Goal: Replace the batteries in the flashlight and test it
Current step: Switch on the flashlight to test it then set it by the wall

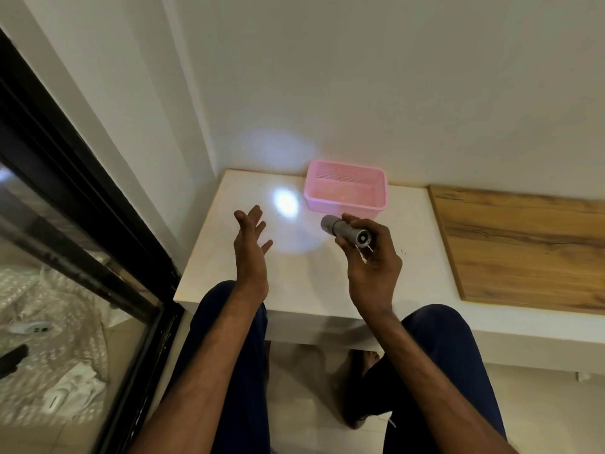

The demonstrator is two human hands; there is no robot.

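Your flashlight (347, 230) is lit: it sits in your right hand (373, 267), gray barrel level above the white tabletop (327, 280), head aimed toward ten o'clock and tail cap facing you. Your fingers are wrapped round the barrel, thumb on the near side by the tail cap. A bright spot (285, 203) lands on the tabletop at ten o'clock from the head, with a fainter halo spreading over the surface and up the wall behind.

Your left hand (250, 244) is raised at nine o'clock from the flashlight, apart from it, palm turned inward, fingers loosely spread and holding nothing.

At twelve o'clock, just beyond the flashlight, a pink basket (347, 191) stands against the wall; it looks empty.

Judging by the beam, the battery swap is done and the test is succeeding. Little seems left beyond switching off and setting it down. No old batteries are visible.
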